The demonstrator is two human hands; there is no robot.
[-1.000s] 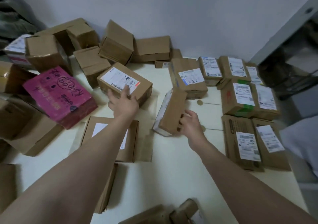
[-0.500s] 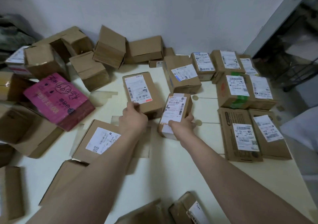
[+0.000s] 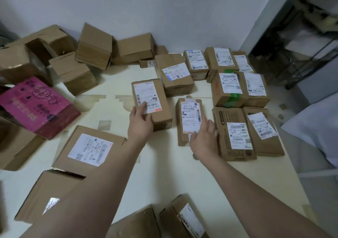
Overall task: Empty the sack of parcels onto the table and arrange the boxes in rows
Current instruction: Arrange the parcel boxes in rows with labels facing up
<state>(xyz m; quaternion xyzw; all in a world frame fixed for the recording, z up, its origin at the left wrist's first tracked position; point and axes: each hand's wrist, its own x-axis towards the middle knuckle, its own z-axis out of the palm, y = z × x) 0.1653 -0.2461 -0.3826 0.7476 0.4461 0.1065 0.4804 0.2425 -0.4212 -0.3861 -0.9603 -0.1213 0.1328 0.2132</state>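
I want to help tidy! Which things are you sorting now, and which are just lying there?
Being sorted now:
- brown cardboard box with a long white label, under the left hand
- narrow brown cardboard box with a white barcode label, under the right hand

Just lying there:
- pink cardboard box with black scribbles
- metal shelf rack

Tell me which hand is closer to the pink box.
Left. The left hand rests on a labelled brown box in the middle of the table, to the right of the pink box. The right hand is further right, on another parcel.
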